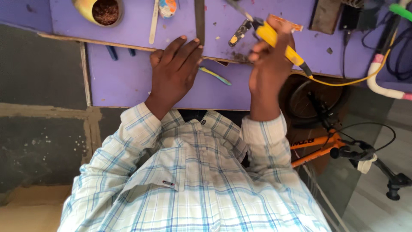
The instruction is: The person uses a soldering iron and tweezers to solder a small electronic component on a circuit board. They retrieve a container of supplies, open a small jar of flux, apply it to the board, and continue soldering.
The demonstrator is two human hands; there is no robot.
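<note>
My right hand (269, 64) is closed around a yellow-handled soldering iron (279, 43), its metal tip pointing up and left over the purple table (124, 81). A yellow cord (343, 81) runs from the handle off to the right. My left hand (175, 71) rests palm down on the table edge, fingers spread, holding nothing. Its fingertips lie beside a dark flat metal strip (199, 21). A small black and yellow part (239, 33) lies just left of the iron. A thin blue and yellow tool (216, 75) lies between my hands.
A yellow bowl (101, 10) with brown bits sits at the top left. A pale flat stick (154, 23) and a small round item (167, 6) lie near it. Black cables (399, 56) crowd the right. An orange bicycle (330, 144) stands on the floor.
</note>
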